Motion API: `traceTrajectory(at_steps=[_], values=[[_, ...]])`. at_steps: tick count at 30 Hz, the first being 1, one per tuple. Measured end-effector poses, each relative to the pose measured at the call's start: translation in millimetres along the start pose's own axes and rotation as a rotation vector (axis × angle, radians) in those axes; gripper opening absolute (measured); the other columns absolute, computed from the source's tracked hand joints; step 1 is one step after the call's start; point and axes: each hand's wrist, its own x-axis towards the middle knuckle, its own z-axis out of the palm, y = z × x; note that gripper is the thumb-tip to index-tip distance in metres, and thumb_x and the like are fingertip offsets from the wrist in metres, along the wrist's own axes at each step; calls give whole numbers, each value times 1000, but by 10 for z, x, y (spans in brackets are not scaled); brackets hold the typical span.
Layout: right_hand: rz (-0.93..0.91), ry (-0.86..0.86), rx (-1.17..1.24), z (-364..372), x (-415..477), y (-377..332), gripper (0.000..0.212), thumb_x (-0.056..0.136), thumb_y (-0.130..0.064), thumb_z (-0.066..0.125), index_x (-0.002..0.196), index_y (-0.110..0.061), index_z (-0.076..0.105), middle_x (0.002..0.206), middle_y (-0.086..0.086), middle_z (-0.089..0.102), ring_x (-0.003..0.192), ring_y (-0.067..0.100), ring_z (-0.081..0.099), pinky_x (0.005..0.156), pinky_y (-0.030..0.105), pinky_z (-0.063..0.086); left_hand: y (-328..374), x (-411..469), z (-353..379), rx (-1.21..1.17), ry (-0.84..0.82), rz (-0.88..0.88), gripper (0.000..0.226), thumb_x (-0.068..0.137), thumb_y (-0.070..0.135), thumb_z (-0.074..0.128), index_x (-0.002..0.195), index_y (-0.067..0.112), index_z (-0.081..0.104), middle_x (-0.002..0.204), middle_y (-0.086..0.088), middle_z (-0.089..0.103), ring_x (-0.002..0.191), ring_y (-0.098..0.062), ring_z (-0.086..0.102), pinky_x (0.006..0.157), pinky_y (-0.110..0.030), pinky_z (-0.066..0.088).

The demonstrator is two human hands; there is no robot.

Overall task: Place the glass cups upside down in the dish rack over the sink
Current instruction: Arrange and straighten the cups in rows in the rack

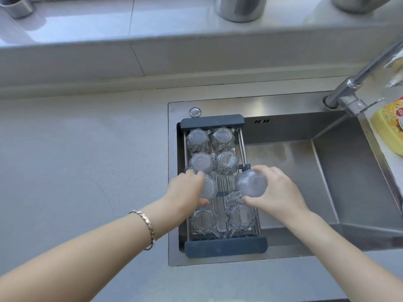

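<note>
Holding one glass cup in each hand over the middle row of the dish rack (224, 249), which is spanning the left end of the sink (359, 182). Left hand (185, 189) closing its fingers round the side wall of the left cup (209, 188), base turned upward, thumb showing at the near edge; cup sitting on or just above the rack bars, contact not being clear. Right hand (277, 190) wrapping fingers and thumb round the right cup (251, 183), also base up, apparently riding higher than its neighbours, its handle (233, 196) projecting toward the near side. Four cups already standing inverted (222, 138) in the two far rows; two more (241, 216) lying in the near row, seemingly mouth up and awaiting turning, though transparency is making this uncertain. Judging the glass as rigid, faceted, moderately heavy for its size and brittle; likely wet and therefore slippery, chipping readily on rim-to-rim or rim-to-bar knocks. Recommending a grip round the body wall with thumb opposing fingers, as being used now, rather than by the handle alone; lowering slowly, keeping clear of the adjacent cups, handle turned away from neighbours. Faucet (353, 88) standing well apart to the right.
</note>
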Motion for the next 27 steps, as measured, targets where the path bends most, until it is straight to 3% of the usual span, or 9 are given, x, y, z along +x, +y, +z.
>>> traceTrajectory(at_steps=[3, 6, 10, 12, 16, 20, 23, 25, 27], values=[[61, 12, 70, -28, -32, 30, 63, 58, -37, 77, 115, -33, 51, 107, -4, 54, 98, 20, 55, 74, 26, 38, 63, -74, -110, 197, 21, 168, 57, 80, 22, 69, 127, 8, 39, 122, -14, 48, 108, -32, 51, 79, -38, 48], [121, 35, 164, -16, -46, 61, 63, 57, -36, 80, 114, -31, 52, 108, -3, 53, 98, 17, 52, 77, 26, 38, 96, -37, -176, 419, -8, 418, 57, 78, -2, 63, 129, 10, 39, 123, -15, 44, 107, -32, 48, 66, -33, 42], [232, 102, 336, 33, -35, 89, 62, 59, -33, 81, 112, -26, 50, 109, -2, 51, 97, 12, 45, 84, 28, 40, 85, 205, -194, 580, -91, 566, 51, 83, -4, 57, 129, 9, 40, 123, -16, 45, 105, -31, 50, 68, -34, 46], [322, 96, 481, 65, -23, 80, 59, 63, -32, 79, 113, -25, 49, 109, -4, 47, 97, 13, 49, 87, 36, 49, 51, 303, -166, 616, -138, 567, 51, 86, -2, 54, 133, 10, 38, 127, -16, 45, 109, -31, 52, 75, -36, 50], [506, -25, 770, 97, -6, 24, 46, 71, -36, 72, 107, -27, 45, 110, -4, 46, 82, 7, 54, 57, 30, 56, -35, 443, -70, 628, -194, 563, 59, 88, -4, 50, 141, 15, 31, 142, -17, 35, 120, -32, 48, 83, -38, 50], [496, -27, 723, 134, 34, 12, 49, 68, -38, 74, 105, -21, 47, 114, 1, 49, 90, 14, 58, 55, 28, 54, -64, 396, -16, 358, -142, 393, 61, 87, 1, 52, 141, 19, 32, 139, -12, 40, 122, -29, 46, 96, -41, 44], [497, -19, 724, 168, 38, -80, 52, 68, -37, 74, 104, -19, 42, 113, 2, 45, 89, 12, 55, 52, 27, 53, -32, 228, 41, -275, 21, 213, 73, 82, 22, 63, 144, 20, 25, 142, -5, 38, 125, -23, 43, 102, -37, 42], [538, -41, 800, 194, 28, -204, 54, 71, -37, 73, 105, -16, 37, 111, 3, 43, 86, 10, 54, 48, 27, 54, 65, 89, 102, -550, 58, 242, 89, 72, 33, 74, 144, 24, 22, 146, 1, 31, 128, -18, 41, 100, -28, 39], [553, -67, 875, 221, 2, -333, 60, 71, -40, 73, 107, -10, 36, 111, 6, 44, 88, 14, 58, 51, 31, 57, 179, -8, 219, -607, 161, 288, 95, 68, 36, 79, 143, 21, 22, 148, 2, 26, 132, -15, 36, 102, -23, 33]])
